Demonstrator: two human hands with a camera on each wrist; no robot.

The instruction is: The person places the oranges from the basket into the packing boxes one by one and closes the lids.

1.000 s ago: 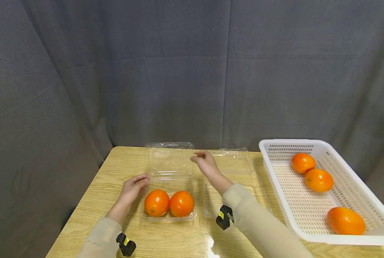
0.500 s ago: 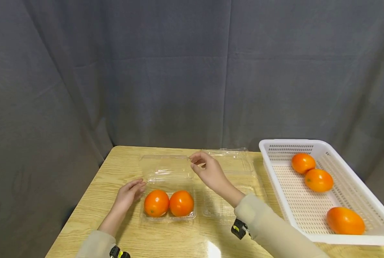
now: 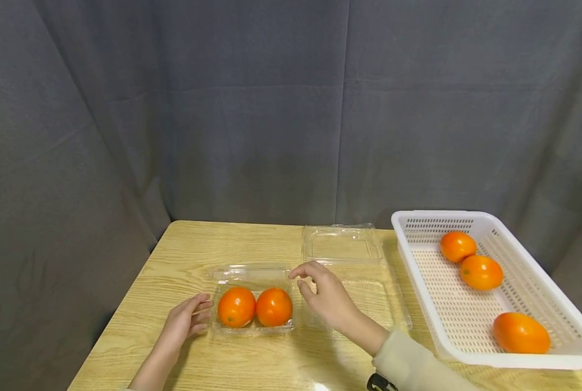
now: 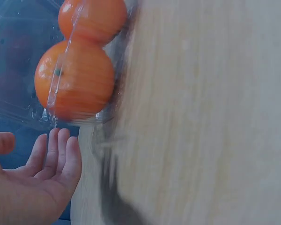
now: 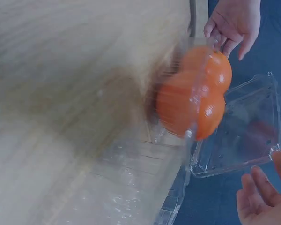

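Two oranges (image 3: 236, 307) sit side by side in the base of a clear plastic clamshell box (image 3: 251, 331). Its lid (image 3: 249, 267) leans upward at the back, partly lowered over the fruit; the left wrist view also shows this lid (image 4: 18, 61). My right hand (image 3: 332, 298) is at the lid's right corner, a fingertip touching it, thumb and index finger apart. In the right wrist view, my right hand's (image 5: 267, 197) fingers are loosely bent beside that corner. My left hand (image 3: 175, 326) is held just left of the box, fingers loosely extended, palm facing it, holding nothing.
A second clear clamshell box (image 3: 364, 296) lies opened to the right, its lid (image 3: 342, 241) laid back. Farther right, a white perforated basket (image 3: 418, 304) holds three oranges (image 3: 481, 272). A grey curtain (image 3: 271, 136) hangs behind the wooden table (image 3: 188, 250).
The lid has swung from upright toward the oranges, and my right hand has come down and nearer with it, its thumb parting from the index finger. My left hand has drawn back from the box.
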